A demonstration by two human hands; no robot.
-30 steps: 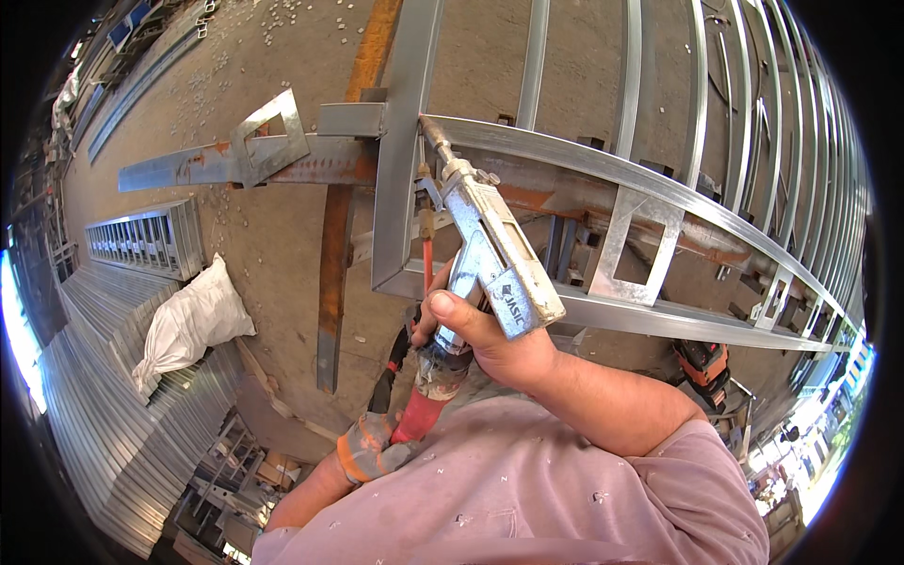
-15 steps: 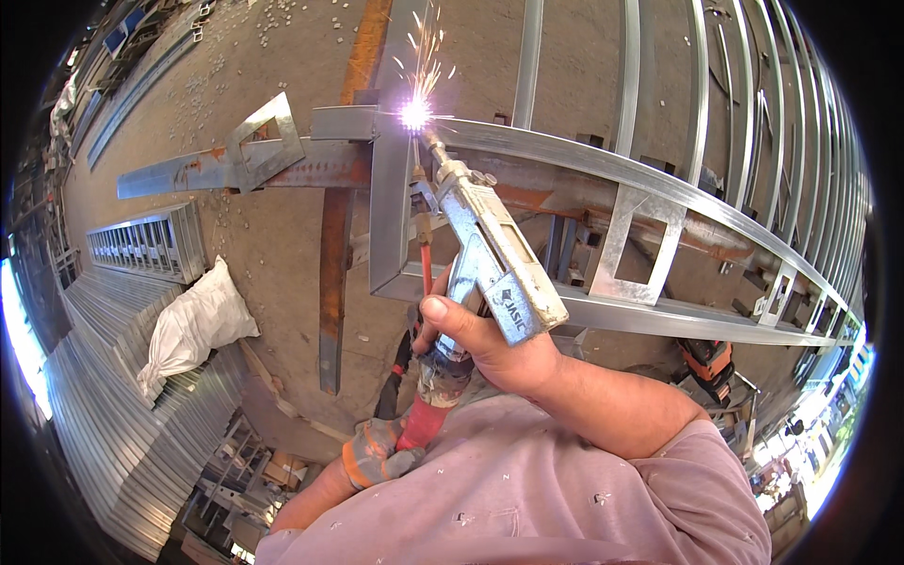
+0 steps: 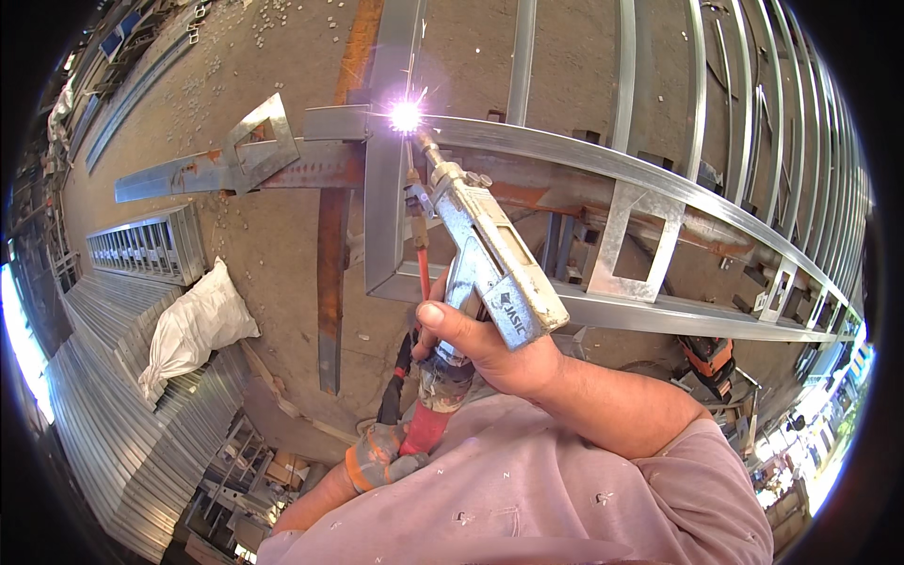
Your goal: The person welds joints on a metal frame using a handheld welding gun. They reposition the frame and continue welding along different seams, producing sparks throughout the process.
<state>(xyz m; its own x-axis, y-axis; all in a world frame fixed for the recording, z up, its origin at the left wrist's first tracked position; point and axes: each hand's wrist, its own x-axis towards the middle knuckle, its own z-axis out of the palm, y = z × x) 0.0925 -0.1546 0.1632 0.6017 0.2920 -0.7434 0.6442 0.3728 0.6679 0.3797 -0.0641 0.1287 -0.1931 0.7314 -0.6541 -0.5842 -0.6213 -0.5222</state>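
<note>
**Welding gun sparking at the frame corner**

We see the grey welding gun (image 3: 490,259) pointed up and away from us, its nozzle tip at a bright white spark (image 3: 406,116) on the corner joint of the steel frame (image 3: 603,155). Our right hand (image 3: 485,344) is wrapped tightly around the gun's grip, thumb laid across it. Lower down, our left hand (image 3: 377,457), in a grey and orange glove, is closed around the red cable hose (image 3: 426,428) that runs to the gun. Beyond the frame lie a rusty steel beam (image 3: 331,282) on the concrete floor, a white sack (image 3: 193,325) to the left, and stacked metal profiles (image 3: 104,414) beside it.
</note>
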